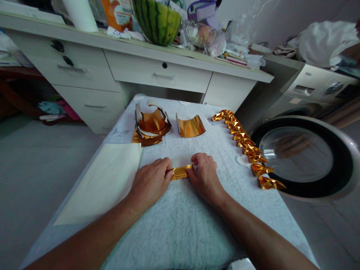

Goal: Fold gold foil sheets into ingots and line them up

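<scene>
A narrow folded strip of gold foil paper [180, 173] lies on the cloth-covered table between my hands. My left hand [153, 180] pinches its left end between thumb and fingers. At the other end, my right hand [205, 176] grips the strip the same way. Just beyond are a single curled gold foil sheet [191, 126] and a loose stack of gold foil sheets [152, 125], curling upward. A curved row of folded gold foil pieces [244, 142] runs along the table's right side.
White paper sheets [104, 183] lie at the table's left. The washing machine door [303, 155] hangs open against the right edge. Behind stands a white desk [157, 71] with drawers, bearing a cut watermelon [159, 22], a paper roll [81, 15] and plastic bags.
</scene>
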The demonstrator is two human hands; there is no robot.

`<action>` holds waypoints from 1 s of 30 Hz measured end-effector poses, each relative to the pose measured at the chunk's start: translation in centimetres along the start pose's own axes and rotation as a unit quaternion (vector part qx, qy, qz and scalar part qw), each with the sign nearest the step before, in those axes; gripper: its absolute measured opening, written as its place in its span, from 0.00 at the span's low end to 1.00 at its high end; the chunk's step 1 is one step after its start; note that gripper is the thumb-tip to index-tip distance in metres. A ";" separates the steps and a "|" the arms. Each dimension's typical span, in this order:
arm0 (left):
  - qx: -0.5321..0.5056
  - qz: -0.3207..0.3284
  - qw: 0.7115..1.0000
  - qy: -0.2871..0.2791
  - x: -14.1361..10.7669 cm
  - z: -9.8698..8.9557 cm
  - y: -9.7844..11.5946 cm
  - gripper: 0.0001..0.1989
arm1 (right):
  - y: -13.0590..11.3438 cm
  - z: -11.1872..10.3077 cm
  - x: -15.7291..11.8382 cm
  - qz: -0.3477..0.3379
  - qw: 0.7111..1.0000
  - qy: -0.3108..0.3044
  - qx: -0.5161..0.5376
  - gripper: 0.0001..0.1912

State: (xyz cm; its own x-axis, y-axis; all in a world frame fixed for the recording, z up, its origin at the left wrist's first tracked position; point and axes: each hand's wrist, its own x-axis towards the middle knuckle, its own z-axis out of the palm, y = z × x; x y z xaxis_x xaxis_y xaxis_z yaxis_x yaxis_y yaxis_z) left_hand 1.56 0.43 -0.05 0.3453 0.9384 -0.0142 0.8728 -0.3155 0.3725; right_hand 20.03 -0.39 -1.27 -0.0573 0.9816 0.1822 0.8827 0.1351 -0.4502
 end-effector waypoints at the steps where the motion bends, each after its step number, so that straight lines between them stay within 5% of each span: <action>1: -0.007 0.000 1.000 0.004 0.0 0.0 0.0 0.04 | -0.1 -0.2 0.0 -0.016 1.000 -0.011 -0.004 0.07; 8: -0.045 0.020 0.998 0.026 0.1 -0.3 -0.4 0.03 | -0.7 -0.8 0.4 -0.105 0.990 -0.096 -0.003 0.12; 19: -0.064 0.041 0.997 -0.001 -0.1 -0.3 -0.9 0.03 | -1.6 -0.1 0.1 -0.076 0.992 -0.074 -0.068 0.03; 30: 0.009 0.038 0.999 -0.010 -0.7 -0.4 -1.5 0.07 | -2.5 0.2 -0.4 -0.077 0.987 -0.059 -0.129 0.18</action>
State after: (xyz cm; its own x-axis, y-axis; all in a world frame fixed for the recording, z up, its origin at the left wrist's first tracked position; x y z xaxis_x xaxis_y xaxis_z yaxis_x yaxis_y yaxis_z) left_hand -0.12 0.29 -0.26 0.4182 0.9083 -0.0048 0.8495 -0.3892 0.3562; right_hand 17.73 -1.10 -0.34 -0.2405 0.9631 0.1205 0.9479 0.2598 -0.1845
